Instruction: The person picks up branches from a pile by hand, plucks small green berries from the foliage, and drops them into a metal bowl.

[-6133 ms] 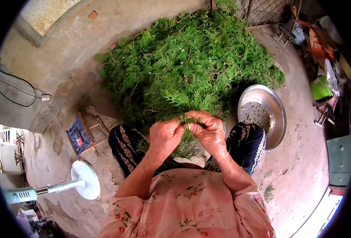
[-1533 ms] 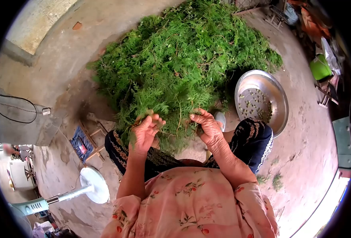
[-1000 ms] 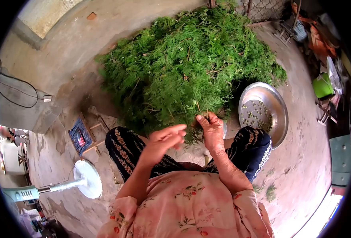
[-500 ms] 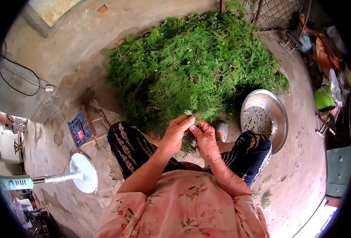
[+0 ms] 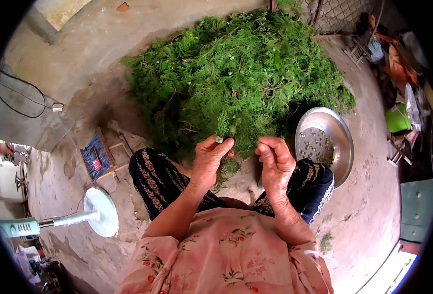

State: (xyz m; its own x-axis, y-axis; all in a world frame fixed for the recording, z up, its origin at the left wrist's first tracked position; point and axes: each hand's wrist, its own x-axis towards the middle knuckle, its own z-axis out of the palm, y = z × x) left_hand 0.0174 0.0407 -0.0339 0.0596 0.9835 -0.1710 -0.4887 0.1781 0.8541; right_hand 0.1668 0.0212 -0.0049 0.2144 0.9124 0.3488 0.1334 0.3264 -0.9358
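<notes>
My left hand (image 5: pixel 210 156) pinches a small green sprig (image 5: pixel 223 122), whose feathery leaves stick up past the fingertips and hang below the hand. To its right, a short gap away, my right hand (image 5: pixel 275 159) is raised with thumb and fingers pressed together; whatever they hold, if anything, is too small to name. Beyond both hands lies a large pile of green leafy branches (image 5: pixel 236 68). A wide metal basin (image 5: pixel 343 147) stands right of my right hand, with many small green bits (image 5: pixel 317 145) on its bottom.
A small stool with a blue woven seat (image 5: pixel 96 158) stands at the left, near a fan with a round pale base (image 5: pixel 101 212). At the right are a bright green container (image 5: pixel 397 118), an orange cloth and a teal box (image 5: pixel 419 210). Metal mesh is at the top right.
My hands have moved apart. The left one has shifted slightly left with the sprig, and the right one has gone right, toward the basin, off the sprig.
</notes>
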